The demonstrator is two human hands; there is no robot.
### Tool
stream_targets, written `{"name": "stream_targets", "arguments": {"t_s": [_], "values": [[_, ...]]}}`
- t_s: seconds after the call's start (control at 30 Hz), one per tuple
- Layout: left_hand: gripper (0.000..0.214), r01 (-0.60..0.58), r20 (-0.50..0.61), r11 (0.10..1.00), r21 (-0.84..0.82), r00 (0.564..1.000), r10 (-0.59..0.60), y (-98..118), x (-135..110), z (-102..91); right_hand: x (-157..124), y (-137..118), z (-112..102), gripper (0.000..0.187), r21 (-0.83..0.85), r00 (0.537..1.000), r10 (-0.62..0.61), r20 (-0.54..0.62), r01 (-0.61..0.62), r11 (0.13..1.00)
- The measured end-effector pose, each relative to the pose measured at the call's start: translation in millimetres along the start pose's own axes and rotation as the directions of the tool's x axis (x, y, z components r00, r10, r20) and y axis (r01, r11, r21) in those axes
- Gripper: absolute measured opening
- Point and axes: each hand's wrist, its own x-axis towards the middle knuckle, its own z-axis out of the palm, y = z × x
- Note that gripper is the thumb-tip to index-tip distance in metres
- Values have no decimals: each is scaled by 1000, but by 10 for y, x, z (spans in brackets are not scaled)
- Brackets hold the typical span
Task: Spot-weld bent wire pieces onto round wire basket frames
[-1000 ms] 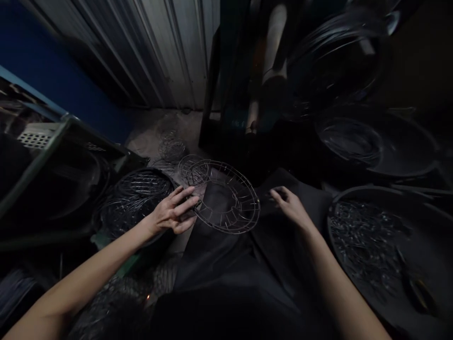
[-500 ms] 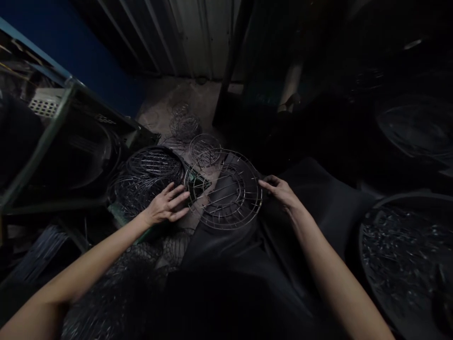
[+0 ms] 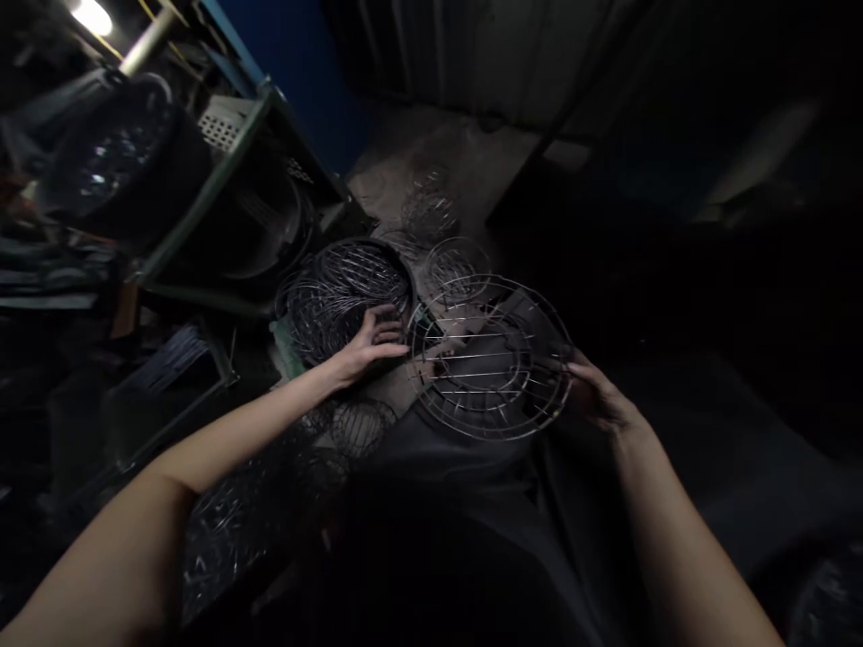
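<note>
A round wire grille [image 3: 489, 359] rests tilted over my dark lap. My right hand [image 3: 597, 395] grips its right rim. My left hand [image 3: 368, 343] lies with fingers spread on the edge of a dark tub [image 3: 347, 292] filled with stacked wire grilles, just left of the held grille. The light is dim, so the fingertips are hard to make out.
Smaller wire rings [image 3: 455, 265] lie on the floor beyond the grille. A green metal rack [image 3: 202, 202] with dark bins stands at the left. More wire pieces [image 3: 357, 427] lie by my left forearm. A corrugated wall [image 3: 472, 54] closes the back.
My head has turned left, so the right-hand tubs have left the view. My right hand took hold of the grille's right rim. My left hand shifted from the grille onto the tub.
</note>
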Motion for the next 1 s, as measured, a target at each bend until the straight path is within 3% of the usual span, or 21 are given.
{"name": "stream_targets", "arguments": {"t_s": [0.1,0.27,0.5,0.73,1.0], "values": [[77,123,40,985,-118,992,-119,-12,-6,5,15,-24,-4,40,-19,999,16,41,-15,1000],[73,228,41,962,-153,974,-224,-9,-10,50,-19,-66,48,41,48,999,23,43,-25,999],[81,268,179,932,-245,957,-228,-37,27,30,-11,-34,3,53,114,998,45,44,-50,992],[76,252,114,941,-227,966,-231,-47,3,30,3,-24,-32,64,133,995,66,73,-76,988],[74,276,210,906,-320,953,-216,-144,7,28,6,-18,-16,65,139,995,20,95,-33,990]]}}
